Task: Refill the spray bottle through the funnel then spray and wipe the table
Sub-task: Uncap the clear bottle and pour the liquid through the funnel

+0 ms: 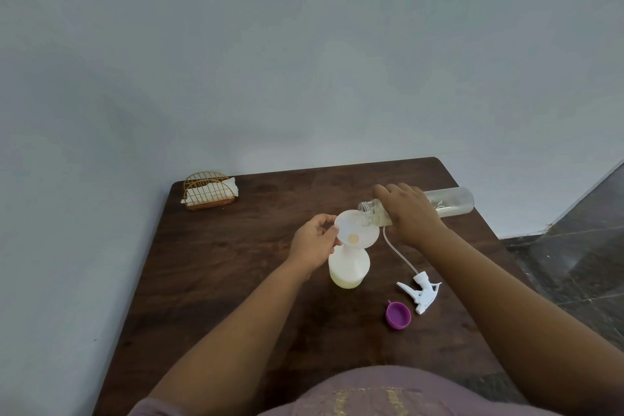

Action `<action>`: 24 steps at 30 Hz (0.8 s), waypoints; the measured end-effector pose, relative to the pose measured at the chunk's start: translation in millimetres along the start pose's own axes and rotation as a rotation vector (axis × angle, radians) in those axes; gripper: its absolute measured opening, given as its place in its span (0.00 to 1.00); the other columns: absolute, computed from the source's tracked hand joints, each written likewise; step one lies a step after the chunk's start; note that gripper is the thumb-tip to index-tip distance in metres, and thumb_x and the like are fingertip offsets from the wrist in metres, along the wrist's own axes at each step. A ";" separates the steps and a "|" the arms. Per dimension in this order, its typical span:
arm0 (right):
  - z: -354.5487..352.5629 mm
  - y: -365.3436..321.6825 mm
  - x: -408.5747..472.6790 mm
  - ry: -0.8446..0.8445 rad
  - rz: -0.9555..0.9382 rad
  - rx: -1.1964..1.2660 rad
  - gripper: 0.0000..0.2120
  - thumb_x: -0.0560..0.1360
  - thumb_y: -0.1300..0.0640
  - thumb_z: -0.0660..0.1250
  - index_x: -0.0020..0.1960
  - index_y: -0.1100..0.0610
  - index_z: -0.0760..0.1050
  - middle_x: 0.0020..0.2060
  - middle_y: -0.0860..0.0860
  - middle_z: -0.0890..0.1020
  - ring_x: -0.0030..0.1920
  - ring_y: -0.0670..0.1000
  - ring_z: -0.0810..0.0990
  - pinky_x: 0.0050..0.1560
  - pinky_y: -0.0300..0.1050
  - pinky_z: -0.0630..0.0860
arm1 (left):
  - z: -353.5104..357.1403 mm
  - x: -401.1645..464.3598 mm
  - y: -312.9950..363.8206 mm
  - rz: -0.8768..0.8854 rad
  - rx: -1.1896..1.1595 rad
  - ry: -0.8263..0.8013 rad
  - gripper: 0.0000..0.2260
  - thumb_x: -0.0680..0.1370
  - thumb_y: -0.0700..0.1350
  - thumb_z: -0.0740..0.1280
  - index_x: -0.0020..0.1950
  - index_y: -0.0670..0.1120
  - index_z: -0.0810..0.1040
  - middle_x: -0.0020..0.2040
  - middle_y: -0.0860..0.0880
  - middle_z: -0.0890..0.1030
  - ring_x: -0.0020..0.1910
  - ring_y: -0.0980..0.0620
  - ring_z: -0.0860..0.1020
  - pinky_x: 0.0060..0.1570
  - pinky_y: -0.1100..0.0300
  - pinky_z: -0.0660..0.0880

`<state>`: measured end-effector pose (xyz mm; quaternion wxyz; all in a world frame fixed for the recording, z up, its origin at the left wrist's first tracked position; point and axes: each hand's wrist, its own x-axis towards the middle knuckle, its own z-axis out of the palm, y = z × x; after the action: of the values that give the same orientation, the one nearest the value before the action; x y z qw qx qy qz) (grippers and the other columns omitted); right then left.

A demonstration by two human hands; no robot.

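A white spray bottle [349,268] stands in the middle of the dark wooden table [236,280], with pale yellow liquid in its base. A white funnel [358,230] sits in its neck, a little yellowish liquid at its bottom. My left hand [312,245] pinches the funnel's left rim. My right hand [410,211] grips a clear bottle [449,201] tipped nearly flat, its open mouth over the funnel's right edge. The white trigger sprayer head [420,292] with its long tube lies on the table to the right.
A purple cap [398,314] lies open side up beside the sprayer head. A gold wire holder with white napkins [209,191] stands at the far left corner. The table meets a grey wall at the back and left; dark floor lies to the right.
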<state>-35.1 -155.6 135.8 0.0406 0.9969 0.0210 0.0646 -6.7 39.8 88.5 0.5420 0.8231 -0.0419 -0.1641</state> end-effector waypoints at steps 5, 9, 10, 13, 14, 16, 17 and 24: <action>1.7 0.2 0.2 0.007 0.000 -0.003 0.20 0.63 0.63 0.69 0.53 0.53 0.69 0.41 0.48 0.75 0.43 0.52 0.73 0.48 0.45 0.70 | -0.7 -0.6 -0.4 0.004 0.006 0.001 0.11 0.81 0.46 0.64 0.64 0.50 0.76 0.50 0.52 0.82 0.39 0.56 0.80 0.41 0.62 0.79; 1.4 1.1 0.0 0.006 -0.001 -0.014 0.20 0.63 0.63 0.69 0.53 0.53 0.69 0.41 0.48 0.75 0.44 0.52 0.74 0.49 0.45 0.70 | -0.4 -0.9 -0.3 -0.002 0.009 0.004 0.12 0.81 0.46 0.64 0.64 0.50 0.76 0.50 0.52 0.82 0.40 0.55 0.80 0.43 0.61 0.80; 1.2 1.0 0.0 0.006 0.000 -0.015 0.20 0.63 0.63 0.69 0.53 0.53 0.69 0.41 0.48 0.75 0.44 0.52 0.74 0.48 0.45 0.69 | -0.4 -1.1 -0.3 0.000 0.010 0.003 0.12 0.81 0.46 0.64 0.64 0.50 0.76 0.50 0.52 0.82 0.40 0.55 0.80 0.43 0.61 0.80; 2.2 1.4 0.2 0.014 0.000 -0.015 0.20 0.62 0.63 0.69 0.52 0.54 0.70 0.40 0.49 0.75 0.43 0.53 0.73 0.47 0.45 0.69 | -1.0 -1.5 -0.2 0.010 0.010 -0.001 0.12 0.81 0.46 0.64 0.64 0.50 0.76 0.49 0.51 0.82 0.39 0.56 0.79 0.40 0.63 0.78; 2.1 1.4 0.3 0.014 -0.001 -0.013 0.20 0.62 0.63 0.69 0.52 0.54 0.70 0.40 0.49 0.75 0.43 0.53 0.73 0.47 0.45 0.69 | -1.5 -1.5 -0.1 0.010 0.010 -0.001 0.12 0.81 0.46 0.64 0.64 0.50 0.76 0.49 0.52 0.82 0.39 0.56 0.79 0.40 0.64 0.78; 1.7 1.5 0.5 0.009 -0.003 -0.015 0.20 0.63 0.63 0.69 0.53 0.54 0.69 0.41 0.49 0.75 0.43 0.52 0.73 0.48 0.45 0.69 | -1.9 -1.5 0.7 0.007 0.008 -0.003 0.12 0.81 0.45 0.64 0.64 0.50 0.76 0.49 0.52 0.82 0.39 0.56 0.79 0.40 0.64 0.78; 1.4 1.5 0.6 0.009 -0.004 -0.016 0.21 0.63 0.63 0.69 0.53 0.53 0.69 0.41 0.49 0.75 0.44 0.52 0.73 0.48 0.44 0.68 | -1.7 -1.5 1.0 0.005 0.007 -0.004 0.11 0.81 0.45 0.64 0.64 0.50 0.76 0.49 0.52 0.82 0.39 0.56 0.79 0.40 0.64 0.78; -1.6 0.9 -0.1 0.006 -0.005 -0.015 0.21 0.63 0.63 0.70 0.53 0.54 0.69 0.42 0.49 0.76 0.44 0.53 0.73 0.48 0.45 0.69 | -1.0 -1.4 0.3 0.001 0.014 -0.002 0.12 0.81 0.45 0.64 0.64 0.50 0.76 0.48 0.52 0.82 0.38 0.56 0.79 0.40 0.63 0.78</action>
<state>-35.4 -156.3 137.5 0.0479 0.9963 0.0234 0.0675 -7.7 40.9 89.4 0.5363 0.8267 -0.0442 -0.1642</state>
